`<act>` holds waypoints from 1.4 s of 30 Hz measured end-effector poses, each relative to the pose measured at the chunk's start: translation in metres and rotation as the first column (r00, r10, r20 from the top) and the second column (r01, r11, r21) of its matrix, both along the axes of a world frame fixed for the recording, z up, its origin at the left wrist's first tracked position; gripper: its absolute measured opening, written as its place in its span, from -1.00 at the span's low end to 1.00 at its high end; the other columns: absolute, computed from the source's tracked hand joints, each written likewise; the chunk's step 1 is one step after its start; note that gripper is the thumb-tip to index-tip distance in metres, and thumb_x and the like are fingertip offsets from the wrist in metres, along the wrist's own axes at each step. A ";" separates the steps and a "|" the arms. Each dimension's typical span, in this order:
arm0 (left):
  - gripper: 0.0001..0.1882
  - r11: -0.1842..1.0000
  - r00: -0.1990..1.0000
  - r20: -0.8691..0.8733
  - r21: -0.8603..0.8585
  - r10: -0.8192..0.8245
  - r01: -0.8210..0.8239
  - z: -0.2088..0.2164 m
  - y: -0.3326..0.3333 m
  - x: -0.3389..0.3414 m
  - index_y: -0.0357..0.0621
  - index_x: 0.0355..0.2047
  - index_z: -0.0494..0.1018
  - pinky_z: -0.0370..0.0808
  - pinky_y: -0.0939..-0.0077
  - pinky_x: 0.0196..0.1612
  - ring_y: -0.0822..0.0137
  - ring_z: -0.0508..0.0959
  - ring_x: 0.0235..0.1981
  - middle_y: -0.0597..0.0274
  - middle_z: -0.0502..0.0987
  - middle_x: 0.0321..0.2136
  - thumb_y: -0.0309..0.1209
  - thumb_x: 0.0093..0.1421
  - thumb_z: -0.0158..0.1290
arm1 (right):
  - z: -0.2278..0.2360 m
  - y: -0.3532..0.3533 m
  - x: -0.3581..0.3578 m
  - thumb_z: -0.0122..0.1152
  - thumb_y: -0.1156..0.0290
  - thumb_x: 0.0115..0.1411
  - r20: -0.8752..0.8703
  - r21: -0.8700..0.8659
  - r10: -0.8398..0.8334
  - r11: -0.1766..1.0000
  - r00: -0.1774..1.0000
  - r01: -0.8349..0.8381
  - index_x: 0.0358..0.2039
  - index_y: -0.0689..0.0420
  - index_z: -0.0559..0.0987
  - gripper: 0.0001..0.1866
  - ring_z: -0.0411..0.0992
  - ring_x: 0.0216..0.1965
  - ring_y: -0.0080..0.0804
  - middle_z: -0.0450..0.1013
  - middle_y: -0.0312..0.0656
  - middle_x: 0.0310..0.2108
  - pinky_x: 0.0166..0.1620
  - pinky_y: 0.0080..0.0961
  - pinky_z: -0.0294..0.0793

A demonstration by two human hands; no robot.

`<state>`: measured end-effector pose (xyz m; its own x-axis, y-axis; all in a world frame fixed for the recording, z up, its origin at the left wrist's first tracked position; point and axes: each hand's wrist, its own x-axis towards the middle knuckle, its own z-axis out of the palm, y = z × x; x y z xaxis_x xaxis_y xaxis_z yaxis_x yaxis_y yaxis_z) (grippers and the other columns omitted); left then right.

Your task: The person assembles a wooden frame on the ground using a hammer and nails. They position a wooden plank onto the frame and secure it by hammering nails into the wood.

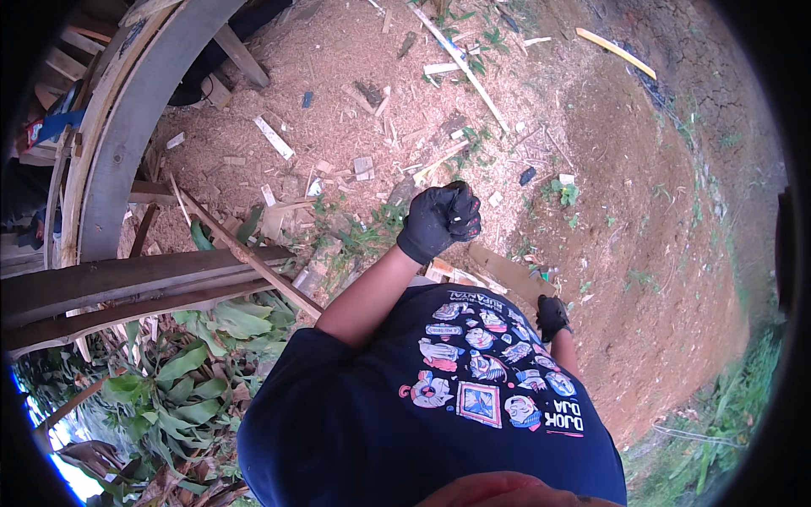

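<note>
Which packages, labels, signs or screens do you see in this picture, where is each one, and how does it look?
No packages, signs or screens show.
Printed picture panel: on the front of the person's dark navy shirt, between the two black-gloved hands; a cluster of small cartoon figures in white, light blue and red, with a line of lettering at each end.
Red and white scrap: far left edge by the curved grey timber; too small to tell what it is.

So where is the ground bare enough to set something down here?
The reddish dirt is barest, bordered by grass and the right hand. Ahead of the left hand it is crowded: the sawdust is strewn with wood scraps. Stacked planks and leafy plants fill the left.
</note>
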<state>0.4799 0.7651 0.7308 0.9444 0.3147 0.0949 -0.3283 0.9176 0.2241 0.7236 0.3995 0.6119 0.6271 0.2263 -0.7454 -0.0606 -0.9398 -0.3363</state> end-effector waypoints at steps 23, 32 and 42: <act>-0.43 0.991 0.887 -0.443 -0.043 -0.132 0.126 -0.028 -0.069 0.073 0.14 -0.59 0.18 0.08 0.46 -0.64 0.47 0.04 -0.75 0.49 0.05 -0.70 0.07 0.57 -0.13 | 0.028 -0.047 0.038 0.12 0.08 0.37 0.098 0.009 0.159 0.987 0.982 -0.161 -0.26 0.35 0.58 -0.54 0.60 -0.53 -0.29 0.55 -0.01 -0.50 -0.43 -0.27 0.57; -0.42 0.752 0.496 -0.867 0.304 -0.035 0.584 -0.063 -0.098 0.086 0.06 -0.58 0.42 0.07 0.53 -0.67 0.53 0.18 -0.79 0.48 0.21 -0.78 0.19 0.40 0.12 | -0.008 -0.096 0.033 0.25 0.20 0.33 -0.326 0.335 -0.549 0.694 0.769 0.637 -0.18 0.13 0.57 -0.75 0.41 -0.58 -0.46 0.46 -0.27 -0.47 -0.56 -0.38 0.43; -0.37 0.278 0.562 -0.783 0.621 0.267 0.733 -0.085 -0.132 0.091 -0.10 -0.60 0.55 0.23 0.45 -0.62 0.47 0.32 -0.77 0.37 0.35 -0.78 0.14 0.44 0.06 | 0.051 -0.072 -0.011 0.24 0.16 0.35 -0.395 0.417 -0.536 0.619 0.746 0.665 -0.20 0.11 0.59 -0.74 0.38 -0.63 -0.49 0.43 -0.31 -0.52 -0.60 -0.41 0.40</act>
<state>0.5707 0.6328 0.6457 0.7976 0.2519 -0.5480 0.5743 -0.0395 0.8177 0.7123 0.3279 0.6634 0.6030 0.2317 -0.7633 -0.6775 -0.3565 -0.6434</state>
